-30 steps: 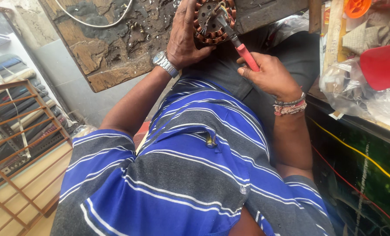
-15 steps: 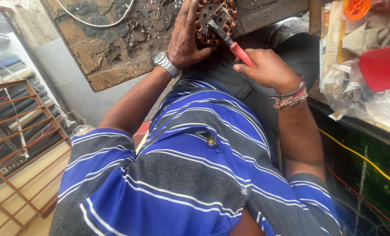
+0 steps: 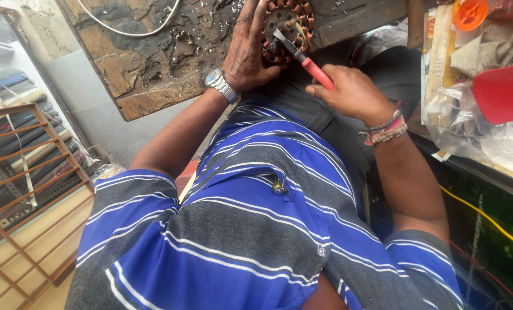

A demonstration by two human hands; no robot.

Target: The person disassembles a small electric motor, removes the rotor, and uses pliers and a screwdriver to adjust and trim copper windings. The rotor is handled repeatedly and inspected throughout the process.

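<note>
A round motor stator with copper windings lies on a worn wooden board at the top of the view. My left hand, with a metal watch at the wrist, is spread over the stator's left side and holds it down. My right hand, with bead bracelets at the wrist, grips red-handled pliers. The pliers' metal jaws reach into the stator's middle. A blue, grey and white striped shirt fills the lower half of the view.
A white cable loops over the board. At the right stand a red plastic item, crumpled clear plastic bags and an orange cap. A yellow wire runs below. A rust-coloured metal rack stands at the left.
My right hand has shifted slightly up and left with the pliers, whose jaws stay at the stator. My left hand stays on the stator.
</note>
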